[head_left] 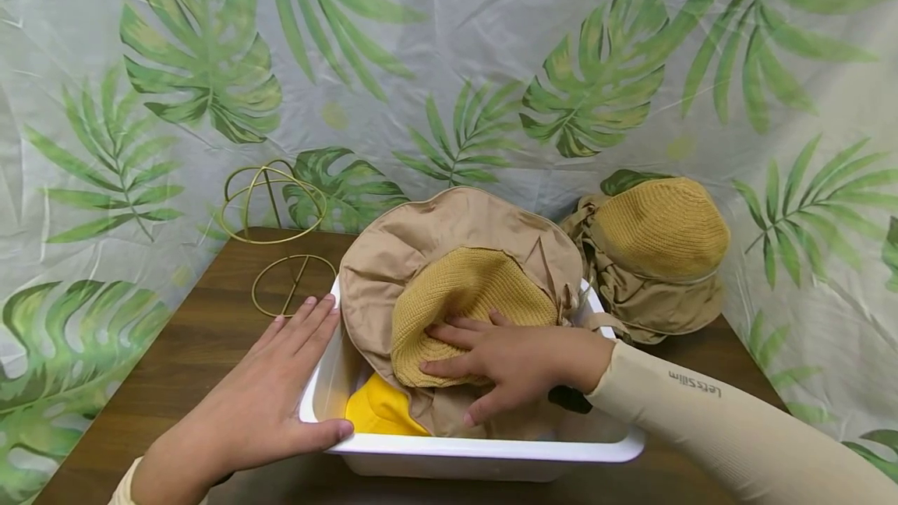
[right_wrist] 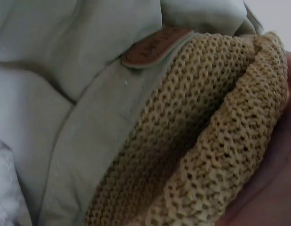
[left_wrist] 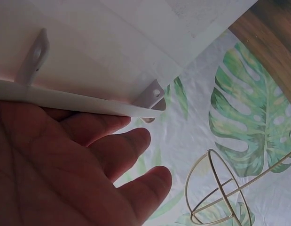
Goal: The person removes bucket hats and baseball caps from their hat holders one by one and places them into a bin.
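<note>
Knit-crowned sun hat [head_left: 477,283] lies in the white plastic tub [head_left: 484,449] under the right hand [head_left: 500,365] — fingers spread, pressing its dented crown without gripping. The left hand [head_left: 270,392], fingers straight, touches the tub's rim; beyond stand a second knit-crowned hat [head_left: 659,232] and gold wire stand [head_left: 270,242].

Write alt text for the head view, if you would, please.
A person's right hand rests on a tan hat in a white bin, while the left hand touches the bin. Another hat sits to the right, a wire stand left.
</note>
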Demonstrator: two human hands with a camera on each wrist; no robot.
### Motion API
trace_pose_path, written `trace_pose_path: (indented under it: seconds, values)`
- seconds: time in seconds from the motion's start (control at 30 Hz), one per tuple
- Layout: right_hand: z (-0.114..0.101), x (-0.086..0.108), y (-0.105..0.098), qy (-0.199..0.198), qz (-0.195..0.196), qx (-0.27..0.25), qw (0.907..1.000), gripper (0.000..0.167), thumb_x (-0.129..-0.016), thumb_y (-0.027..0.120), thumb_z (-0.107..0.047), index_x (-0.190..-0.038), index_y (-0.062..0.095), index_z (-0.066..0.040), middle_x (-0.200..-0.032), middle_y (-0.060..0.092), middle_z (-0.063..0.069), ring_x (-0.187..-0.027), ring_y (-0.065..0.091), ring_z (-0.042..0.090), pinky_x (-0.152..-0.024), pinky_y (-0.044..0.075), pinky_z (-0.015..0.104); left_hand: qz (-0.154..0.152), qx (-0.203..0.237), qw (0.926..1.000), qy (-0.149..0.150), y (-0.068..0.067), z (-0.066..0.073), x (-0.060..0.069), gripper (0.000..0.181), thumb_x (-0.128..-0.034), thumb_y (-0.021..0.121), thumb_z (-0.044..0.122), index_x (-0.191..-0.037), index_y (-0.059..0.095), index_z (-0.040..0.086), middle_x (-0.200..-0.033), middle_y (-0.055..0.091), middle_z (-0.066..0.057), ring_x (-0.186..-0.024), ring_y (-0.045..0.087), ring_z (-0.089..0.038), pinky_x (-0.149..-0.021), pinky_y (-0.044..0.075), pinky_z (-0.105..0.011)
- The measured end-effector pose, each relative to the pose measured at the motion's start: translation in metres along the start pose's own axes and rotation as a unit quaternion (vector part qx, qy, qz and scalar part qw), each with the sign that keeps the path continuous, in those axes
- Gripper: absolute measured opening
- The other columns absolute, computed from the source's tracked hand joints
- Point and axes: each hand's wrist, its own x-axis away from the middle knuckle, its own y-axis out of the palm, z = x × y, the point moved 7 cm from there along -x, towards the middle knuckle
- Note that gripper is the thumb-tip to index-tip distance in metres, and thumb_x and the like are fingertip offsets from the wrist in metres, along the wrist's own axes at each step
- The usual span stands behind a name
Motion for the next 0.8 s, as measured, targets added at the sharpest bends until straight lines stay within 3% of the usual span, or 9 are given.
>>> trace_pose_path:
  seconds: [0.37, 0.47, 0.67, 0.8]
  values:
    - [0.003, -0.015, 0.008, 0.023, -0.042, 0.021, 0.9986, 0.072, -0.093, 0.061, -0.053, -0.156, 0.027, -0.041, -0.166, 0.003, 0.000, -0.151, 0.003, 0.028, -0.105, 0.021, 0.074, 0.002, 0.001, 1.0000, 0.006, -0.002, 0.001, -0.001, 0.109, -0.0819, 0.060, 0.072, -0.155, 0.026, -0.001, -0.161, 0.025, -0.015, -0.148, 0.020, -0.034, -0.120, 0.008, -0.041]
    - [0.005, -0.021, 0.010, 0.031, -0.062, 0.025, 0.9973, 0.072, -0.093, 0.061, -0.055, -0.155, 0.027, -0.042, -0.166, 0.004, 0.001, -0.151, 0.005, 0.027, -0.107, 0.023, 0.071, 0.005, 0.002, 1.0000, 0.005, -0.002, 0.002, -0.001, 0.110, -0.0813, 0.062, 0.071, -0.156, 0.024, -0.001, -0.162, 0.023, -0.016, -0.148, 0.019, -0.033, -0.119, 0.014, -0.046]
    - [0.004, -0.029, 0.015, 0.045, -0.100, 0.021, 0.9938, 0.072, -0.092, 0.061, -0.055, -0.155, 0.028, -0.044, -0.166, 0.007, 0.002, -0.151, 0.006, 0.023, -0.113, 0.023, 0.062, 0.014, 0.003, 0.9999, 0.007, -0.003, 0.002, 0.000, 0.110, -0.0804, 0.064, 0.070, -0.156, 0.024, 0.000, -0.163, 0.021, -0.015, -0.148, 0.020, -0.034, -0.115, 0.023, -0.053]
    - [0.002, -0.030, 0.014, 0.042, -0.096, 0.022, 0.9942, 0.070, -0.093, 0.061, -0.053, -0.154, 0.031, -0.042, -0.165, 0.011, 0.004, -0.150, 0.011, 0.022, -0.117, 0.022, 0.050, 0.014, 0.005, 0.9999, 0.007, -0.002, 0.001, 0.000, 0.111, -0.0808, 0.062, 0.071, -0.156, 0.023, 0.000, -0.163, 0.021, -0.015, -0.148, 0.020, -0.035, -0.116, 0.021, -0.052]
